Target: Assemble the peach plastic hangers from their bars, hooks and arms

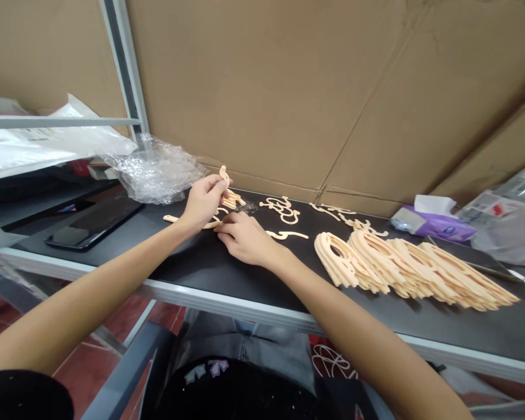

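Observation:
Raised between the thumb and fingers of my left hand (204,201) is a small curved, hook-shaped beige piece (224,174). My right hand (247,238) lies low at the table, its fingers bent and closed on the end of a long beige piece (210,224). That piece runs under my left wrist, and its rounded far end sticks out on the left. Behind my hands lies a small pile of beige strips (233,199), partly hidden by my fingers. A wavy beige piece (286,235) lies just right of my right hand.
Loose curved beige pieces (282,208) and more thin ones (354,221) lie along the back. Overlapping stacks of flat beige pieces (402,265) fill the right side. A purple tissue pack (446,223), crumpled clear plastic (157,169) and a black phone-like slab (96,221) are around.

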{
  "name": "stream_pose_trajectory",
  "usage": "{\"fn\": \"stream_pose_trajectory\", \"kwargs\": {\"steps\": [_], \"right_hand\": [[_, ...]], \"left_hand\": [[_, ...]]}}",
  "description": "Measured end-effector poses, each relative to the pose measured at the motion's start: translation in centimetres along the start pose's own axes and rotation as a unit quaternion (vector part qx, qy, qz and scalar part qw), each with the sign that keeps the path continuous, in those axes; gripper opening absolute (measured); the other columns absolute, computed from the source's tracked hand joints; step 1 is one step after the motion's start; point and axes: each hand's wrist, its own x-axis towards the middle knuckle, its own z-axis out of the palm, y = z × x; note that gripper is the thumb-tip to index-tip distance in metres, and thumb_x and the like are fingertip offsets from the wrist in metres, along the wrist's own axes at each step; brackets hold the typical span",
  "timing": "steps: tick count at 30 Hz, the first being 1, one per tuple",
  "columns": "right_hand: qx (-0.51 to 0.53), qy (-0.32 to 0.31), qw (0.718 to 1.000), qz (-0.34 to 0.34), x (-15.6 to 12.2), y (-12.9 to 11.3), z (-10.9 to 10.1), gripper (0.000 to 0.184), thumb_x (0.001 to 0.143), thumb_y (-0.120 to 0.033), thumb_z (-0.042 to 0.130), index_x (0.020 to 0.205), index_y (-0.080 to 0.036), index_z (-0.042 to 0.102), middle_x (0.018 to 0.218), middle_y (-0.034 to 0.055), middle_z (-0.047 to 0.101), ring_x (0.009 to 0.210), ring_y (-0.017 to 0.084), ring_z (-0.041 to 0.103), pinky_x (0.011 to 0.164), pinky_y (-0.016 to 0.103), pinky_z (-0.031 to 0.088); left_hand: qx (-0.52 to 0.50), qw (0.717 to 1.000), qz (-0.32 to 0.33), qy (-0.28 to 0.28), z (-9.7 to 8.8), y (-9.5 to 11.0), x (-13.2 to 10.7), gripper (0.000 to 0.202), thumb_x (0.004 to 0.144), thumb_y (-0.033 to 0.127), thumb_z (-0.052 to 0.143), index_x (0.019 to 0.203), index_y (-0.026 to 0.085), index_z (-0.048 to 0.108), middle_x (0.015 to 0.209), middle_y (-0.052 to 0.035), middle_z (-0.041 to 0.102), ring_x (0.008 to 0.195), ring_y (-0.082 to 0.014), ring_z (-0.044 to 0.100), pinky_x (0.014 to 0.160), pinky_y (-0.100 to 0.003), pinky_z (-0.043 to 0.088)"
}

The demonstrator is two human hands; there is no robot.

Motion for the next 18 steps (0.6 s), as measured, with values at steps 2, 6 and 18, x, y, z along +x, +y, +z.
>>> {"fn": "stream_pose_trajectory", "kwargs": {"steps": [2, 6, 18], "right_hand": [[-0.018, 0.001, 1.0, -0.005, -0.1, 0.1, -0.3, 0.03, 0.099, -0.022, 0.047, 0.109, -0.018, 0.075, 0.118, 0.0106, 0.067, 0.117, 0.023, 0.056, 0.101, 0.038, 0.041], [-0.029, 0.001, 0.999, -0.014, 0.0, 0.8, -0.8, 0.031, 0.096, -0.014, 0.045, 0.101, -0.015, 0.076, 0.113, 0.0104, 0.071, 0.109, 0.022, 0.062, 0.097, 0.034, 0.044], [-0.12, -0.006, 0.99, 0.071, -0.1, 1.1, -2.1, 0.03, 0.085, -0.008, 0.049, 0.094, -0.018, 0.076, 0.104, 0.0117, 0.074, 0.1, 0.026, 0.066, 0.078, 0.032, 0.046]], "left_hand": [[0.015, 1.0, 0.004, -0.002, -0.1, 0.0, 0.0, 0.019, 0.082, 0.032, 0.058, 0.075, 0.016, 0.063, 0.066, -0.0005, 0.058, 0.058, -0.0116, 0.049, 0.058, -0.024, 0.04], [0.075, 0.997, 0.018, -0.026, 0.1, -0.6, -0.3, 0.022, 0.083, 0.035, 0.056, 0.078, 0.016, 0.067, 0.064, 0.0006, 0.057, 0.058, -0.0124, 0.047, 0.056, -0.025, 0.037], [0.119, 0.991, 0.024, -0.058, 0.3, -1.2, -0.5, 0.026, 0.083, 0.04, 0.054, 0.073, 0.018, 0.063, 0.064, 0.0003, 0.056, 0.061, -0.014, 0.048, 0.057, -0.025, 0.036]]}}
